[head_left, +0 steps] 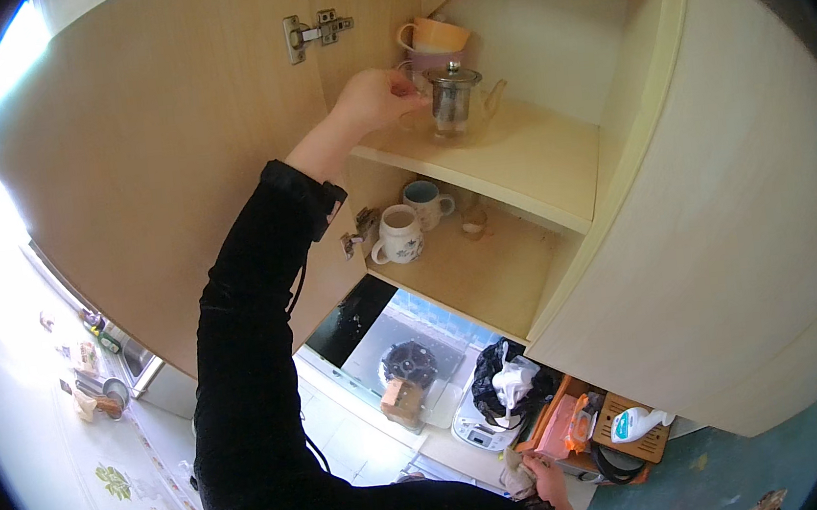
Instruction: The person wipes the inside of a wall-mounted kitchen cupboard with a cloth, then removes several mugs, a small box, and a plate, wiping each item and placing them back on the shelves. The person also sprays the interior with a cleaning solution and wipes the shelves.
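A clear glass teapot (453, 103) with a metal strainer and lid stands on the upper shelf, its spout toward the right. My left hand (376, 99) reaches up into the cupboard, fingers closed at the pot's handle side. Behind the pot, an orange cup (439, 34) rests on a purple cup (431, 60). Low at the right, my right hand (551, 487) grips a greyish-beige cloth (518, 477), its fingers partly hidden. The lower shelf bears a white patterned mug (399, 235), a blue-lined mug (427, 202) and a small glass (473, 221).
An open cupboard door (153, 152) hangs at the left; a closed door (707, 187) covers the right. Below lie a stove burner (407, 363), a brown block (403, 402), a white scale (484, 430) with a black bag (502, 384), and a white spray bottle (636, 423).
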The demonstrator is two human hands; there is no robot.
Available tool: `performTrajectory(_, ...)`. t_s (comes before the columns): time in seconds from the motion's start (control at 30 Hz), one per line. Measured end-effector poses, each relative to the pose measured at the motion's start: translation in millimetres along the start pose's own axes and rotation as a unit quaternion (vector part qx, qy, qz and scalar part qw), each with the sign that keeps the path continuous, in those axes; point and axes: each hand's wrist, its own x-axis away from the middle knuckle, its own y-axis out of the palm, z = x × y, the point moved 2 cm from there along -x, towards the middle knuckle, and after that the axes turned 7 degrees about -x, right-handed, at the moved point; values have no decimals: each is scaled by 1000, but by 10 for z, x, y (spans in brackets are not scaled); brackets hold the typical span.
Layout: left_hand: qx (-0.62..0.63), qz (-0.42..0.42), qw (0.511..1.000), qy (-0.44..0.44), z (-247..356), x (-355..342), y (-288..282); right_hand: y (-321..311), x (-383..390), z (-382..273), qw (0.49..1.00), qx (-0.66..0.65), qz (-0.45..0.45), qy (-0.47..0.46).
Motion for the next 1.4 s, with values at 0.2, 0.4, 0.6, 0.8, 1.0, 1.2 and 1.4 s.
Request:
performTrajectory(0.2, -16, 21, 1000, -16, -123, 116, -190, 25, -9, 30, 999, -28, 15, 21)
performTrajectory(0.4, -63, 14, 997, -42, -360, 107, -275, -14, -18, 74, 1000, -16, 8, 7)
performTrajectory(0.6, -301, -14, 951, -66, -132, 91, -292, -62, -51, 129, 1000, 1, 6, 6)
performTrajectory(0.8, -270, 125, 954, -37, 484, 635, 29, -121, -41, 170, 999, -48, 22, 11)
performTrajectory(1.0, -285, 143, 948, -16, 540, 642, 160, -90, -30, 73, 1000, -30, -1, 0)
performTrajectory(1.2, -350, 122, 927, -61, 447, 584, 161, -123, 11, 58, 1000, 17, 0, -16)
performTrajectory(1.4, -323, 123, 936, -64, 361, 574, 174, -139, -3, 58, 1000, -4, -13, -20)
